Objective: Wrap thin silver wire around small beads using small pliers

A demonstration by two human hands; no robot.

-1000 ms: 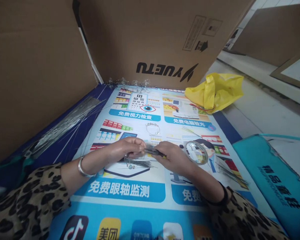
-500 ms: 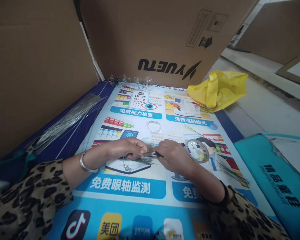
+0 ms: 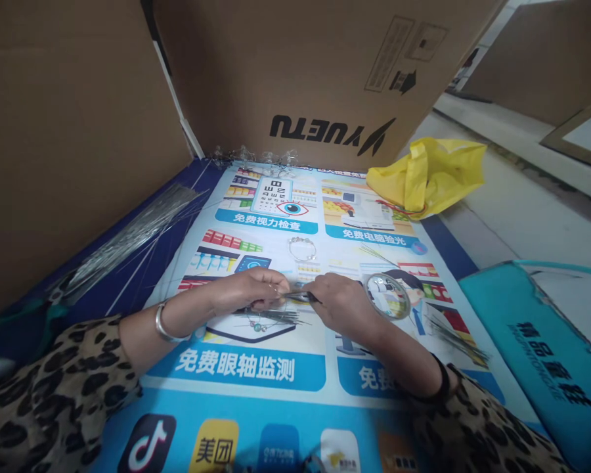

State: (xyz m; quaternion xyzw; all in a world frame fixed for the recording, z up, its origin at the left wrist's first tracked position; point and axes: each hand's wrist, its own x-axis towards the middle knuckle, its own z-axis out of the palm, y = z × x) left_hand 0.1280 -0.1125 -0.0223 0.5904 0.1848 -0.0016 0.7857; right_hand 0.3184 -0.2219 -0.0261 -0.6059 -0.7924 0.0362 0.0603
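Observation:
My left hand is closed in a pinch on a thin wire, most of it hidden by the fingers. Wrapped around the handles of pliers, my right hand points their jaws at the left fingertips. Below the left hand is a thin wire loop with greenish beads; whether it joins the pinched wire I cannot tell. Short dark wires lie on the printed sheet just under the pliers. A beaded bracelet rests beyond my hands, and a round clear ring-shaped thing is right of them.
A long bundle of silvery wires lies at left, near dark green-handled scissors or cutters. Cardboard walls stand behind. Small wire pieces line their foot. A yellow bag and a teal box are at right.
The pliers' jaws have turned slightly and sit a little higher at the left fingertips. Both hands stay nearly in place, and the view has shifted slightly.

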